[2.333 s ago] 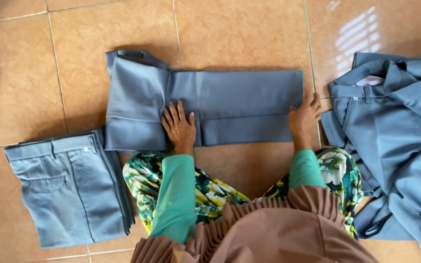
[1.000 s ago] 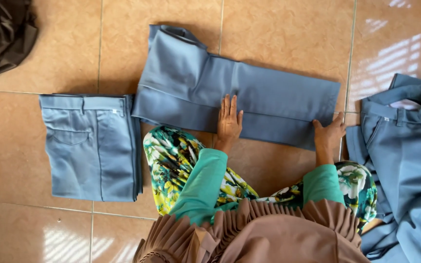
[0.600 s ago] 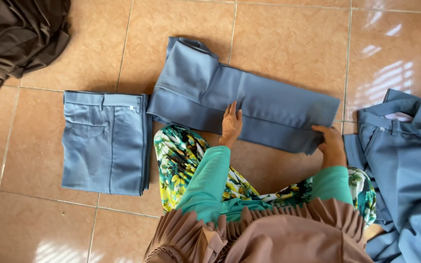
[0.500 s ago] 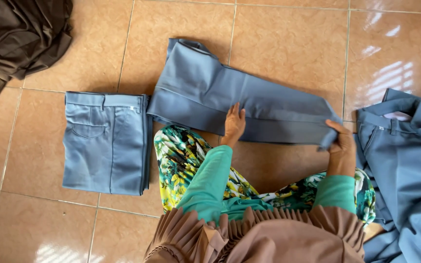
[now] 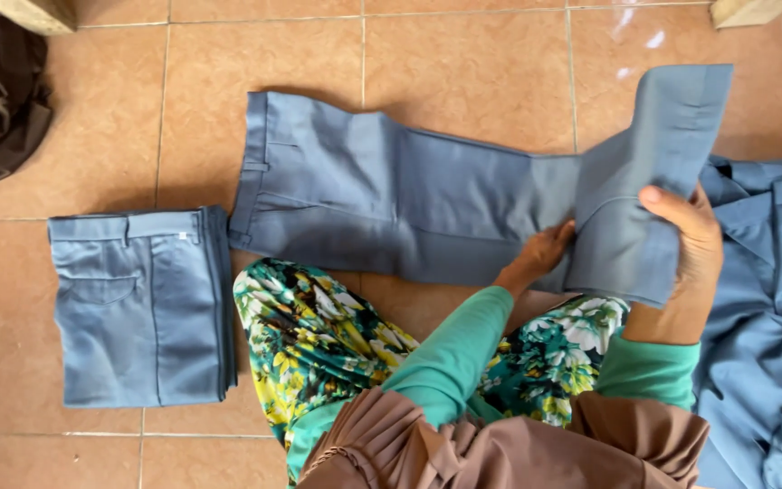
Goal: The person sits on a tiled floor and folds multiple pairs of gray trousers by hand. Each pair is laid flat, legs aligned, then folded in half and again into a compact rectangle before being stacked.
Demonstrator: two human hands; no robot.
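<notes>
On the tiled floor (image 5: 463,63) just ahead of the knees, the right hand (image 5: 685,258) is clamped on the raised leg end of the grey-blue trousers (image 5: 382,204), and the left hand (image 5: 545,254) presses flat at the crease. If that palm slides, the fold may skew. Further left lie folded trousers (image 5: 138,308); loose ones (image 5: 771,308) crowd the right.

grey-blue trousers (image 5: 382,204) flat on floor tiles, leg end lifted upright.
</notes>
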